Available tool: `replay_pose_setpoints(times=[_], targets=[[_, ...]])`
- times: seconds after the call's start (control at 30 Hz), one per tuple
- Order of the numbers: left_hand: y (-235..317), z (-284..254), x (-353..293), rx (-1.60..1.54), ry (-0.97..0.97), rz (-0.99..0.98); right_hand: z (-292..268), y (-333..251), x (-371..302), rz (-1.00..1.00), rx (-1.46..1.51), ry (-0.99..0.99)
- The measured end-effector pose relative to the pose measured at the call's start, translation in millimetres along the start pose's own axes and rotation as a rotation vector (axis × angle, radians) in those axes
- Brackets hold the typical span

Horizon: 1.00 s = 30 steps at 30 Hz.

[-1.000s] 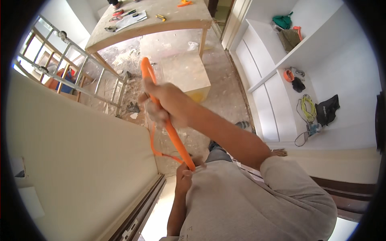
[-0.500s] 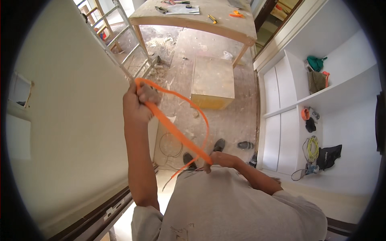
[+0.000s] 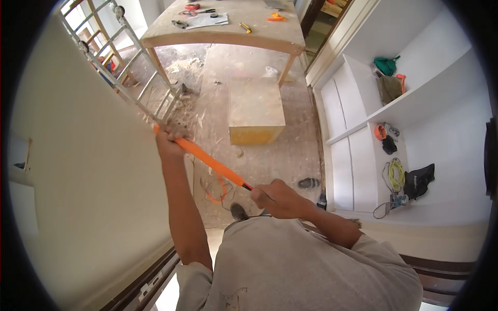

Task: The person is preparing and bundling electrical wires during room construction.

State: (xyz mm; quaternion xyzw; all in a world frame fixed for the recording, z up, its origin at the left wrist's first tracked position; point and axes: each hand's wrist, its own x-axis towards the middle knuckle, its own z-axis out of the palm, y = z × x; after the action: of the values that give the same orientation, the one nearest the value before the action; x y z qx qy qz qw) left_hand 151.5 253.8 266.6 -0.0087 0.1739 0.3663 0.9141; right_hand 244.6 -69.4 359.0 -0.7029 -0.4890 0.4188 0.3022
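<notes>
A wooden table (image 3: 272, 35) is set at the far side, its top strewn with a white sheet (image 3: 194, 22), a black roll (image 3: 213, 15), a yellow cutter (image 3: 245, 27) and a small orange item (image 3: 276, 17). A metal ladder (image 3: 129, 32) is seen to its left, with debris (image 3: 181, 67) scattered nearby on the floor (image 3: 290, 155). A wooden box (image 3: 257, 101) is placed before the table, and a dark shoe (image 3: 309, 183) is left farther right. In the white shelving (image 3: 451, 145), a green cloth (image 3: 385, 65) and an olive bag (image 3: 389, 89) are kept in the farther compartment; an orange roll (image 3: 380, 132), a coiled yellow-green cord (image 3: 397, 176) and a black pouch (image 3: 420, 181) are held in the nearer one.
</notes>
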Motion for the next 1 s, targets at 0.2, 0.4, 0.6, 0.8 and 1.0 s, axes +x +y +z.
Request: replay_pose_setpoints(times=[0.2,0.4,0.6,0.8,1.0], targets=[[62.9,20.9,31.9,0.102,-0.022,0.026,-10.3,30.2,-90.6,0.147,-0.224,-0.078],[105.8,54.2,96.0,0.081,-0.043,0.040,-23.8,58.3,-179.5,0.183,-0.391,0.077],[129.7,128.6,161.8,0.206,-0.176,-0.010,-27.0,121.1,-249.5,0.411,-0.418,0.419],[184.6,188.9,208.8,0.176,-0.302,0.008,-14.8,229.4,-336.7,0.554,-0.636,0.638],[151.8,261.6,164.7,0.303,-0.485,0.164,-20.6,365.3,-280.5,0.819,-0.593,0.459]])
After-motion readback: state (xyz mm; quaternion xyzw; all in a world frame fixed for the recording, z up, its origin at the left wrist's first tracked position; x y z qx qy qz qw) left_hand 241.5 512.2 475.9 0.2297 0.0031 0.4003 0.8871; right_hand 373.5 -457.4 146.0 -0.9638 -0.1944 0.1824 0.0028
